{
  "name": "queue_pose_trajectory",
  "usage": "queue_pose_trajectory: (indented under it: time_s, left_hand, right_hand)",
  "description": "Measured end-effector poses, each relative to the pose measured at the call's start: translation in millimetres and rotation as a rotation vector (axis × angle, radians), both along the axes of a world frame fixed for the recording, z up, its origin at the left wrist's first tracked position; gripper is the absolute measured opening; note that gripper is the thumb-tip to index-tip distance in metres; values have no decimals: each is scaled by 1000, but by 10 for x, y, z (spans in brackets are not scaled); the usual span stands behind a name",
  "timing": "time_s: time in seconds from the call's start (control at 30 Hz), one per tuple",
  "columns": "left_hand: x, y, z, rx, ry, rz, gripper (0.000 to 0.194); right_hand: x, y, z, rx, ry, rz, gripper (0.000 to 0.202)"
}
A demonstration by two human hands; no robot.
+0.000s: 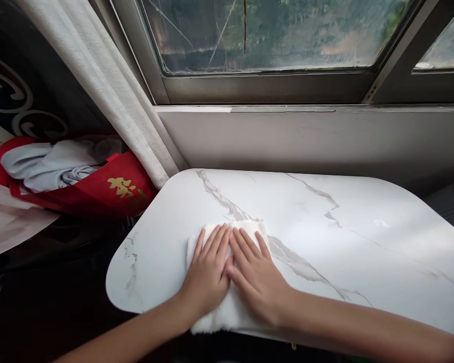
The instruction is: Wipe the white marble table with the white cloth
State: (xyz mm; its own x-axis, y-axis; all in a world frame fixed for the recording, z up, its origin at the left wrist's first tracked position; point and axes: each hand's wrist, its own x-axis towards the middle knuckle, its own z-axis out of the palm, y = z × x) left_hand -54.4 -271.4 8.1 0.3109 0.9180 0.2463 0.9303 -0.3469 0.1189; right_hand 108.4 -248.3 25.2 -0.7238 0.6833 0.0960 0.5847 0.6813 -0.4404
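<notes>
- Fingers: straight and laid flat on the cloth (pixel 227 320), not curled round anything. Both index fingertips nearly meet at the middle.
- Left hand (pixel 206 275): palm down on the cloth's left part, three fingers close together, little finger a bit apart.
- Right hand (pixel 263 277): palm down on the right part, little finger spread wider from the rest. Thumbs meet between the hands; can't tell which is on top.
- Cloth: white, fuzzy-edged, spread flat under both hands. Sits left of centre on the tabletop (pixel 355 222); near edge reaches the table's near edge.
- Tabletop: white, grey marble-look veins, rounded corners. One thick vein runs diagonally, passing under the cloth. Pale light patch on the right side.
- Behind table: plain pale wall panel (pixel 310 133), then a metal window frame (pixel 265 89) with streaked glass (pixel 280 35); blurred green outside.
- Left of window: white curtain (pixel 102 85) hanging down to near the table's far left corner.
- Left of table: red bag (pixel 79 201) with gold marking, pale grey fabric (pixel 56 161) bundled inside. Pinkish-white sheet (pixel 15 222) just beside it.
- Upper left: dark surface with white curled outlines (pixel 7 85).
</notes>
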Motion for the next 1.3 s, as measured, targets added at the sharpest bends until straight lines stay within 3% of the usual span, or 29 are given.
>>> queue_pose_trajectory:
  time_s: [0.2, 0.37, 0.5, 0.6, 0.73, 0.87, 1.07, 1.3]
  left_hand:
    - [-10, 1027, 19, -68, -68, 99, 52]
    - [132, 1868, 28, -60, -93, 130, 49]
    - [308, 2254, 50, -56, -98, 118, 46]
    - [393, 2316, 65, -45, -95, 124, 45]
    - [442, 2166, 60, -35, -99, 109, 46]
    - [544, 1820, 49, -33, -93, 106, 48]
    - [778, 952, 29, -35, -59, 62, 50]
    - [999, -21, 4, -59, -67, -139, 55]
  right_hand:
    - [-224, 929, -100, 96, -44, -207, 58]
    - [-189, 1677, -126, 215, -121, -324, 55]
    - [-64, 2000, -137, 234, -145, -441, 53]
    - [-4, 2042, -140, 233, -145, -470, 53]
    - [55, 1892, -133, 241, -139, -462, 53]
    - [195, 1573, -132, 267, -164, -426, 53]
    - [512, 746, -163, 278, -160, -349, 56]
    - [902, -283, -166, 306, -113, -274, 61]
